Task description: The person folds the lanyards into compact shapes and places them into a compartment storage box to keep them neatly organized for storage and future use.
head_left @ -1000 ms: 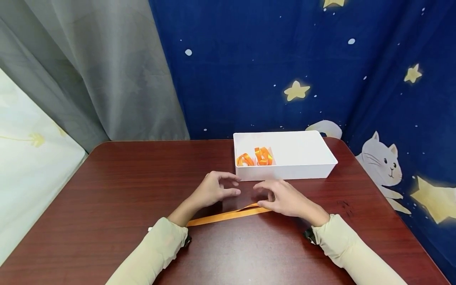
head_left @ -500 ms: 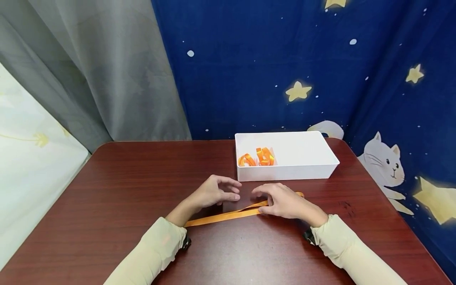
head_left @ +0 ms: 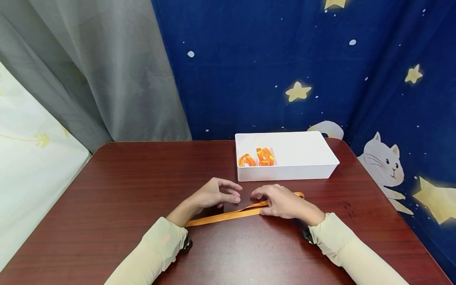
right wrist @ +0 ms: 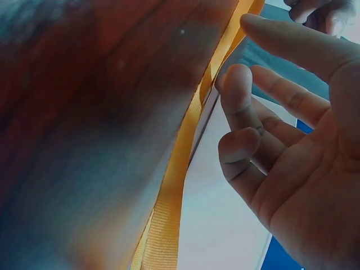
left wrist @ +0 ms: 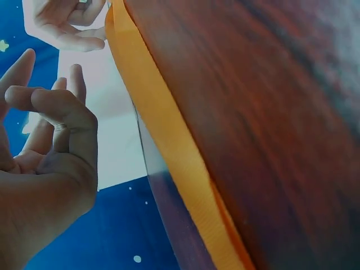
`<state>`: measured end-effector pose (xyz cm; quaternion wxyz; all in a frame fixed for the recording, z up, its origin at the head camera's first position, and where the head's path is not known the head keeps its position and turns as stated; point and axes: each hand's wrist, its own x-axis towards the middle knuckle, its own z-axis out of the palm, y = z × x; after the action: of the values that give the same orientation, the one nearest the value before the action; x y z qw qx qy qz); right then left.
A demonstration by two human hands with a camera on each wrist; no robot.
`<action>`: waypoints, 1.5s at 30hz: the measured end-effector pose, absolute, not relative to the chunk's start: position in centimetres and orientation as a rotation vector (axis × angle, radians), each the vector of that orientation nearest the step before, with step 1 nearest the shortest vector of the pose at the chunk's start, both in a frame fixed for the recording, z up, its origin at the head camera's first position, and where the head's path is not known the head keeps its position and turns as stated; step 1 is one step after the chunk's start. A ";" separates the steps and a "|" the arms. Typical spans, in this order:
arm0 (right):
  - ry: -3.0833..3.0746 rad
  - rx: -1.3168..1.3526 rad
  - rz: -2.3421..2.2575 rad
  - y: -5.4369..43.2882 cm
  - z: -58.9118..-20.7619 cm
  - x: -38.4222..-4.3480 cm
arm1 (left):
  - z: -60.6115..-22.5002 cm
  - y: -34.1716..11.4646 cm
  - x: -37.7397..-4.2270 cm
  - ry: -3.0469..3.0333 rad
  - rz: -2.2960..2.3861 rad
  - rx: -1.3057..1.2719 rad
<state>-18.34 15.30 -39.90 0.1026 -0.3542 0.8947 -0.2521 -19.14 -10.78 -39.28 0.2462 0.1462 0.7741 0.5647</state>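
Note:
A folded orange ribbon [head_left: 224, 217] lies across the brown table, its two layers slightly parted near the middle. Its left end goes behind my left wrist; a looped bend shows past the right hand. My left hand [head_left: 215, 194] hovers just beyond the ribbon with loosely bent fingers and nothing in them. Over the ribbon's right part is my right hand [head_left: 283, 201]. In the right wrist view its thumb [right wrist: 292, 42] overlaps the ribbon's edge, while the other fingers stay apart from the thumb; whether the thumb touches the ribbon I cannot tell.
Behind the hands stands a white open box [head_left: 285, 173]. Several orange ribbon loops [head_left: 265, 156] sit in its left front corner. The dark wooden table [head_left: 142, 170] ends at a grey curtain [head_left: 135, 79] and a blue star-patterned curtain [head_left: 242, 71].
My right hand has shifted slightly nearer to me, and the ribbon's looped bend shows beyond it. The left hand has sunk a little. The head view has shifted slightly.

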 end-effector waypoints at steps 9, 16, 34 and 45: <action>2.659 -1.063 -0.672 14.8 -40.1 -18.5 | -39.3 -10.8 -19.0 2.129 1.476 0.367; 2.682 -1.084 -0.653 14.6 -40.2 -18.5 | -39.4 -10.8 -19.0 2.117 1.436 0.346; 2.678 -1.129 -0.692 14.1 -40.1 -18.4 | -39.8 -11.3 -19.6 2.116 1.356 0.389; 2.643 -1.159 -0.857 13.9 -39.5 -18.4 | -39.9 -11.3 -19.5 2.141 1.310 0.431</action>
<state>-18.44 13.88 -39.49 0.0657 -0.3841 0.8760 -0.2842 -19.54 -11.33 -39.86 0.2929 0.1618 0.8039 0.4917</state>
